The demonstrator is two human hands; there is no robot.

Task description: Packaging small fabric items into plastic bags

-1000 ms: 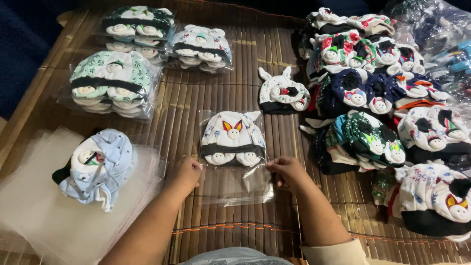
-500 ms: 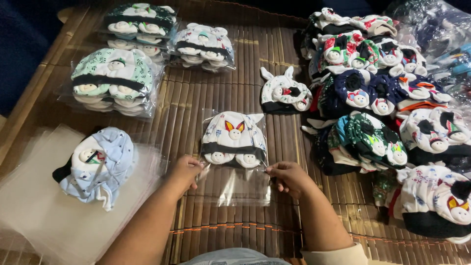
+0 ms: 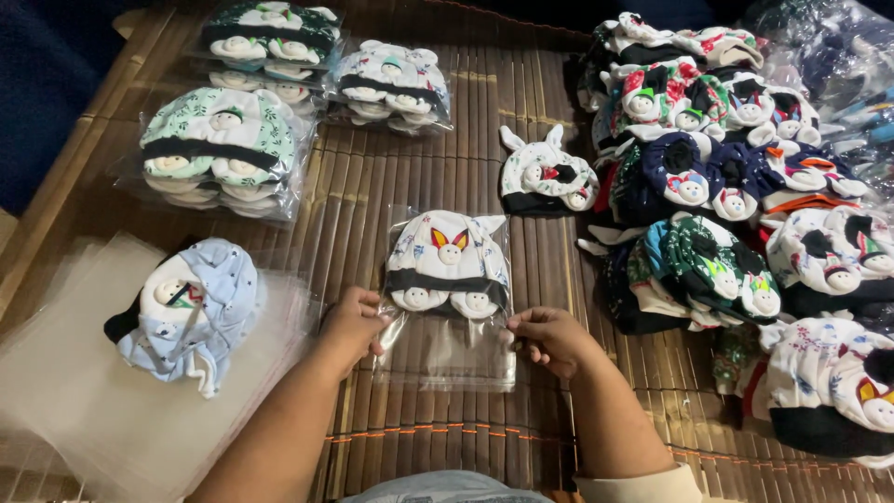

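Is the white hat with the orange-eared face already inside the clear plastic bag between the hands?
Yes, the white hat lies inside the clear plastic bag, whose lower edges both hands pinch.

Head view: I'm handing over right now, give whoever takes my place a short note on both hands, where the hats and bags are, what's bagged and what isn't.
Left hand pinches the left edge of the clear bag; right hand pinches its right edge.
The white hat sits fully inside that bag on the bamboo mat; the open end faces the person and looks unsealed.
Done: three bagged stacks at upper left.
Left: a loose hat mid-mat, a blue hat on the empty bags, and the unbagged pile at right.
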